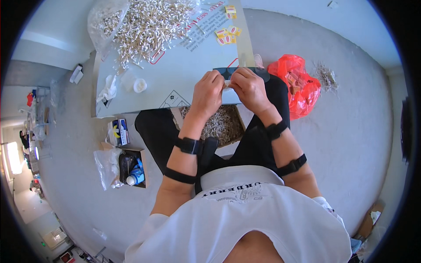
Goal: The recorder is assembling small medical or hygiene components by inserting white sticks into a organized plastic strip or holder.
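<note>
At the table's near edge, my left hand and my right hand meet with their fingers pinched together. Between the fingertips is a small whitish thing, mostly hidden, so its kind does not show. A large heap of cotton swabs lies at the far left of the table, partly in a clear plastic bag. Under my hands, between my knees, stands a cardboard box with many loose swabs in it.
Several yellow-and-white packets lie along the table's right side. A round white container and a crumpled white tissue are at its left. On the floor are a red plastic bag, scattered sticks and an open box with a blue bottle.
</note>
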{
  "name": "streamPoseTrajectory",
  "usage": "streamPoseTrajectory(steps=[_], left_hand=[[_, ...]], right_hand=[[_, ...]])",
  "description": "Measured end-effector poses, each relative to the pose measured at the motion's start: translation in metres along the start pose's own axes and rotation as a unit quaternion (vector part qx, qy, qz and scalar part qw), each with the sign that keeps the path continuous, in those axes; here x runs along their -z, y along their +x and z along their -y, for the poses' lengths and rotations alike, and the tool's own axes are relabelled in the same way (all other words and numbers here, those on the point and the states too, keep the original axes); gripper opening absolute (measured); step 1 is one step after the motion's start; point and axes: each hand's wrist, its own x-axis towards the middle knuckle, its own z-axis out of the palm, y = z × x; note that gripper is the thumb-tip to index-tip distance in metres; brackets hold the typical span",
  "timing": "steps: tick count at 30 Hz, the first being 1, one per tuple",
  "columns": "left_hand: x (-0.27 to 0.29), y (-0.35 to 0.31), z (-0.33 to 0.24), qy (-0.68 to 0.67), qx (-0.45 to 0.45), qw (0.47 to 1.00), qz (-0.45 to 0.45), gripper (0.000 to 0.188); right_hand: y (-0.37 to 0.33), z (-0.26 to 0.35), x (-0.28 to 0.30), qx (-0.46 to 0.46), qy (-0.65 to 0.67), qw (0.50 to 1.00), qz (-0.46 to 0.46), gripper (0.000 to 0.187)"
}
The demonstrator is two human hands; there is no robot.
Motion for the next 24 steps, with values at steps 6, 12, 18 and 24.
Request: streamPoseTrajectory(steps=[6,12,18,24], left_hand=[[0.000,-0.012,0.006,-0.120,0.089,0.989,0.010,0.015],[0.004,-0.015,0.008,0.011,0.013,1.000,0.001,0.011],[0.005,-0.012,0.005,0.056,-0.019,0.998,0.013,0.009],[0.006,-0.011,0.006,0.076,-0.019,0.996,0.051,0.008]], right_hand=[[-0.014,0.000,-0.008,-0.112,0.112,0.987,-0.007,0.011],[-0.015,0.003,-0.008,-0.095,0.092,0.991,-0.005,0.011],[-0.016,0.003,-0.008,-0.084,0.073,0.994,-0.012,0.011],[-0.017,0.005,-0.011,-0.067,0.042,0.997,-0.017,0.013]])
